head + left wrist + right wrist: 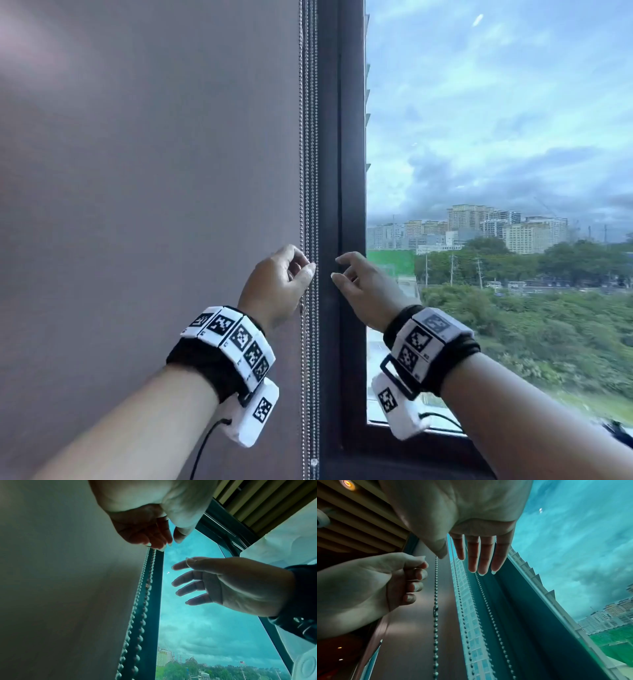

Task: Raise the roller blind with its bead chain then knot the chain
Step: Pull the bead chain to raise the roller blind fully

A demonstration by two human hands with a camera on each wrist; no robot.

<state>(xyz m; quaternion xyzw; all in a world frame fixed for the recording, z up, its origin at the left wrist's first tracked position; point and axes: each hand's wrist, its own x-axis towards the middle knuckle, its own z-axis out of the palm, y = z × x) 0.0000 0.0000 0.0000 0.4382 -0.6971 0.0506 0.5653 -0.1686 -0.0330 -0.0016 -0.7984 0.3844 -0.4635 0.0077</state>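
A grey-brown roller blind point(154, 205) hangs fully down over the left pane. Bead chain point(309, 137) strands hang straight along its right edge. My left hand point(305, 263) is at the chain at chest height, fingers loosely curled and thumb tip reaching toward the strands. In the right wrist view the nearest chain strand point(435, 615) hangs free just beside the left hand point(419, 572), not pinched. My right hand point(337, 267) hovers just right of the chain in front of the frame, fingers point(479, 555) straight and relaxed, holding nothing.
A dark window frame post point(342, 171) stands right of the chain. The uncovered glass pane point(479, 137) shows sky, buildings and trees. A small connector point(435, 611) sits on the nearest strand. The chain ends at a fitting point(313, 462) low on the frame.
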